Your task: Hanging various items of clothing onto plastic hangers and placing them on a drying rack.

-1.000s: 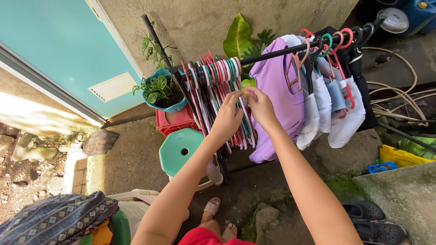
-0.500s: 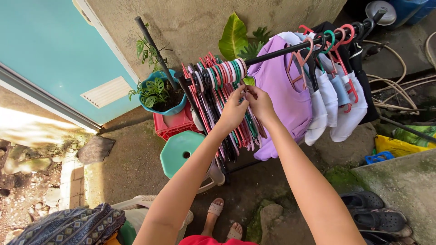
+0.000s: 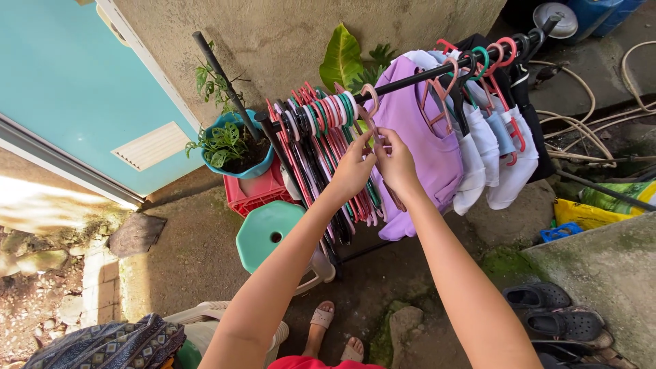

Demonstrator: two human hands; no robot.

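In the head view we reach both arms up from the bottom of the frame toward the black rail point(image 3: 437, 70) that crosses the upper middle. Our left hand point(image 3: 352, 171) and right hand point(image 3: 398, 164) meet just below it, fingers closed together on a single pink hanger point(image 3: 371, 109) whose hook stands a little above the rail, at the right edge of the packed bunch of empty hangers point(image 3: 321, 137). That bunch, red, pink, green and white, hangs at centre frame; just to its right hangs a lilac garment point(image 3: 417, 137), and further right white garments point(image 3: 492, 150) on more hangers. We judge the step in hand to be lifting one hanger free of the bunch: its hook looks clear of the rail, but whether its lower arms are tangled with its neighbours we cannot tell, since our hands cover them. The next move, in our judgement, calls for a straight pull toward us, one hand steadying the neighbours so none slide off. In the upper left a teal door point(image 3: 75, 89) stands by the wall; below the bunch sit a potted plant point(image 3: 229, 143) on a red crate point(image 3: 256, 191) and a green stool point(image 3: 270, 236); dark shoes point(image 3: 553, 311) lie at lower right.
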